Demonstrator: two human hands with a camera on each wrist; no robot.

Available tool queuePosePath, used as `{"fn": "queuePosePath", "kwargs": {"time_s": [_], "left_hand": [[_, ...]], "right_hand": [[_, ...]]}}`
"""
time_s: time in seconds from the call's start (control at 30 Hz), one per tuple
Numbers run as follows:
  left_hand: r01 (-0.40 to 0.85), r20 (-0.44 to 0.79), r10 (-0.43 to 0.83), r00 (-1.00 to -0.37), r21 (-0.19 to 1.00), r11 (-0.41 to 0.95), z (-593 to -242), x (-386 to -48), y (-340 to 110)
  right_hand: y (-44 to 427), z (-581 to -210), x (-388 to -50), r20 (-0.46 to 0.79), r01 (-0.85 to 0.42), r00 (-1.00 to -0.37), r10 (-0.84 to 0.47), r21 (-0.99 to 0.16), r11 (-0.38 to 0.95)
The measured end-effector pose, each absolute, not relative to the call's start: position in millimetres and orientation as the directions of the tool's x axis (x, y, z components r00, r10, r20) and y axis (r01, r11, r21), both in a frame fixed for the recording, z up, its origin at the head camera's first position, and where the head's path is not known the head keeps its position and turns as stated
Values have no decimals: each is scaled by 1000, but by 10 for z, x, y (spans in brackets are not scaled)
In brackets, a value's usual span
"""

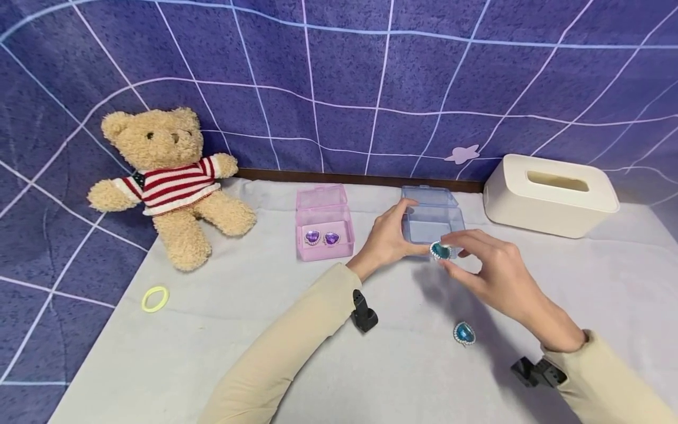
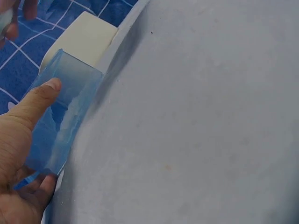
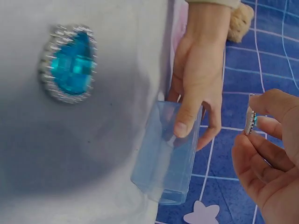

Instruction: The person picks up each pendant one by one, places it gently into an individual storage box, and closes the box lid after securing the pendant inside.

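On inspection of all three views, I find no legible text, label, brand, number or sign on any surface within my sight.

Purple-blue wall cloth (image 1: 339, 70) w/ pale wavy grid lines (image 1: 389, 32) hangs beyond R-hand fingers (image 1: 471, 238); lilac star (image 1: 462, 155) on it, straight past them. Dk brown strip (image 1: 365, 179) along its foot, also beyond. White tbl cloth (image 1: 318, 365) below fingers, soft shadow (image 1: 450, 291) on it.

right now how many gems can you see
4: the left purple gem and right purple gem in the pink box, one blue gem in the right grip, another blue gem on the table.
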State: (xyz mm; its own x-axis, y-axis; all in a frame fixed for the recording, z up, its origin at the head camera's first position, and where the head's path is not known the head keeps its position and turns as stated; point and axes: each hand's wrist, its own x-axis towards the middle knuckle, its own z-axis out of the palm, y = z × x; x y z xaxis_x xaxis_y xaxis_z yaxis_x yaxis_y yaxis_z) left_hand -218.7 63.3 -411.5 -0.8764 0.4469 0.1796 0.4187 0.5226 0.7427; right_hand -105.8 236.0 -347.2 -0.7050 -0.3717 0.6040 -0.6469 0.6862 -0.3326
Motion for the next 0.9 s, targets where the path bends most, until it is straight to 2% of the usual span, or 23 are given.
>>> {"fn": "queuePosePath", "kwargs": {"time_s": [0.2,0.37,0.67,0.9], "left_hand": [[421,184,450,-874,750,510,-4106,-2191,633],[415,180,446,-877,753,511,-4102,-2198,637],[411,172,445,-879,748,522,-4110,-2193,617],[408,169,445,-880,748,524,-4108,-2187,623]], "right_hand": [[2371,-3476,-1253,616,-623,-715,-331,-346,702],[2385,-3489,-1442,568,-557,-769,-292,-373,742],[2377,-3561,-1807,353,-427,-894,-277,-480,767],[2331,-3617,-1953,219,-370,-928,-301,-465,804]]}}
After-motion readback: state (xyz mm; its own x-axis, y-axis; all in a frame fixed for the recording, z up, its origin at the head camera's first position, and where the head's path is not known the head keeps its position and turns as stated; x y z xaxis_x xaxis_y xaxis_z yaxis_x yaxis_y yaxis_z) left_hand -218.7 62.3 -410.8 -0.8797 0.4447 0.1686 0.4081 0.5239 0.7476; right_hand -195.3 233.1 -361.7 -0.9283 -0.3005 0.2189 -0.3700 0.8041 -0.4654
